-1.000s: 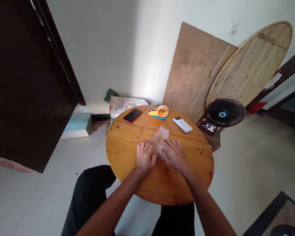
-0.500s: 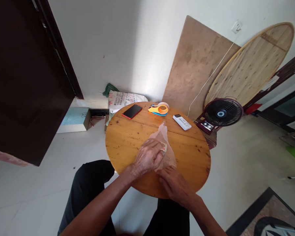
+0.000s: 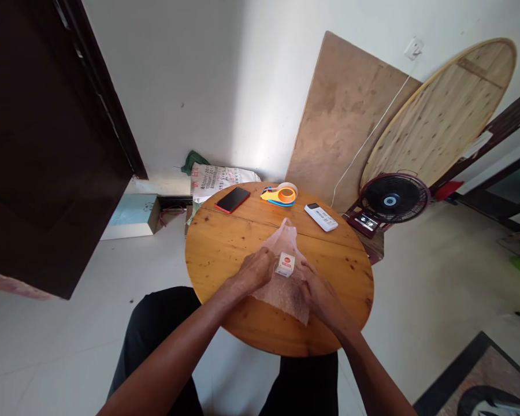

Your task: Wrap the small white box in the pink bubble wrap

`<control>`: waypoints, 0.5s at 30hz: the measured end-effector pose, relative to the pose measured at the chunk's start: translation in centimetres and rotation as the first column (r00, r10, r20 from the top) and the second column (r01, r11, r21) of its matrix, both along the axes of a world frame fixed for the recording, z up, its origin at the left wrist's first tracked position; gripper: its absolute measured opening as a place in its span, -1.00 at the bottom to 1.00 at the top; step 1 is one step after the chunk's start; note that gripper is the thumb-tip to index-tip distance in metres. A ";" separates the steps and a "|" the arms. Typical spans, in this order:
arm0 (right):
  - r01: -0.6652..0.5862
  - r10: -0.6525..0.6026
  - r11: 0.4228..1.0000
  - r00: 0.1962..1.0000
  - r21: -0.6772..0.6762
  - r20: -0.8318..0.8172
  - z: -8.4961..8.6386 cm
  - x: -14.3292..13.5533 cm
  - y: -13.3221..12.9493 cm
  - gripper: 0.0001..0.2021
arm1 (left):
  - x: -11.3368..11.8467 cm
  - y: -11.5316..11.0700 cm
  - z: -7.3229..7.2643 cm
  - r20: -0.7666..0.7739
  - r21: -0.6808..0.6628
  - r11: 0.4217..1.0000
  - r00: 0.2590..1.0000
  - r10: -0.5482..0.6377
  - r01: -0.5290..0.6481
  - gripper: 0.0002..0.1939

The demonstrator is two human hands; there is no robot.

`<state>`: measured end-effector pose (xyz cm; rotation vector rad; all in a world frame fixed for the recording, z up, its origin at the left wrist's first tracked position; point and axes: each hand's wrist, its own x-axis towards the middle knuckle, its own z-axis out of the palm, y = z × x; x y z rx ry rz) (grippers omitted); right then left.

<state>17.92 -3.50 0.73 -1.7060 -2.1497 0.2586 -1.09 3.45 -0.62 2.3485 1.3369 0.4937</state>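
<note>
A small white box (image 3: 285, 264) with red print stands on top of a thin, crumpled pinkish plastic bag (image 3: 281, 297), which lies spread on the round wooden table (image 3: 216, 266). Just left of the box, my left hand (image 3: 256, 270) is closed, its fingers gripping the bag's left side. On the other side, my right hand (image 3: 320, 290) has its fingers curled on the bag's right edge, pinching the plastic. Neither hand covers the box. The bag's narrow handle end points away from me.
Along the table's far side lie a red-edged phone (image 3: 233, 200), an orange and blue tape dispenser (image 3: 279, 195) and a white remote-like device (image 3: 320, 217). A black fan (image 3: 390, 200) stands beyond the table to the right. Printed sacks (image 3: 221, 178) rest by the wall.
My left hand has left the box and moved left onto the bag. My right hand has moved up and right to the bag's edge. The bag is spread wider, exposing the box.
</note>
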 end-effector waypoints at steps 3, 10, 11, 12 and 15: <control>0.045 -0.044 0.998 0.999 -0.042 0.025 -0.5 1.1 1.4 -0.53 | 0.6 1.9 0.4 -0.045 -0.055 0.998 0.999 -0.028 0.026 -0.85; 0.226 -0.191 0.966 0.950 -0.124 0.246 -1.3 2.1 4.0 -0.66 | 0.8 4.6 0.6 -0.122 -0.125 0.992 0.992 0.013 -0.028 -0.85; 0.245 -0.206 0.962 0.939 -0.119 0.275 -1.3 2.0 4.0 -0.69 | 0.8 4.7 0.6 -0.131 -0.125 0.992 0.991 0.013 -0.029 -0.85; 0.259 -0.218 0.960 0.930 -0.106 0.295 -1.3 1.8 3.9 -0.72 | 0.7 4.7 0.5 -0.139 -0.123 0.992 0.990 0.011 -0.028 -0.84; 0.261 -0.225 0.962 0.924 -0.077 0.310 -1.4 1.6 3.6 -0.77 | 0.6 3.8 0.5 -0.137 -0.084 0.996 0.990 0.015 -0.027 -0.81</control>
